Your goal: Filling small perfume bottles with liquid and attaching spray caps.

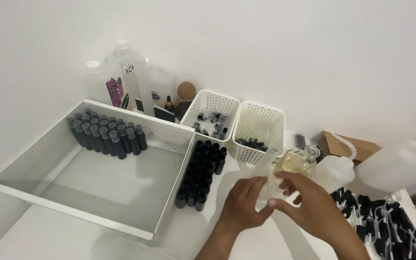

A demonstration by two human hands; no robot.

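My left hand (243, 202) and my right hand (305, 202) meet near the middle of the white table, both closed around a small clear glass bottle (294, 163) of pale yellowish liquid. A white strip of paper or label (267, 161) rises from the bottle's left side beside my left fingers. Just left of my hands stands a block of several small black bottles (202, 171).
A large white tray (97, 183) holds several dark capped bottles (106, 132) at its far corner. Two white perforated baskets (258, 120) sit behind. Tall clear bottles (136, 82) line the wall. A squeeze bottle (335, 168), a big jug (400, 166) and black spray pumps (386, 224) lie on the right.
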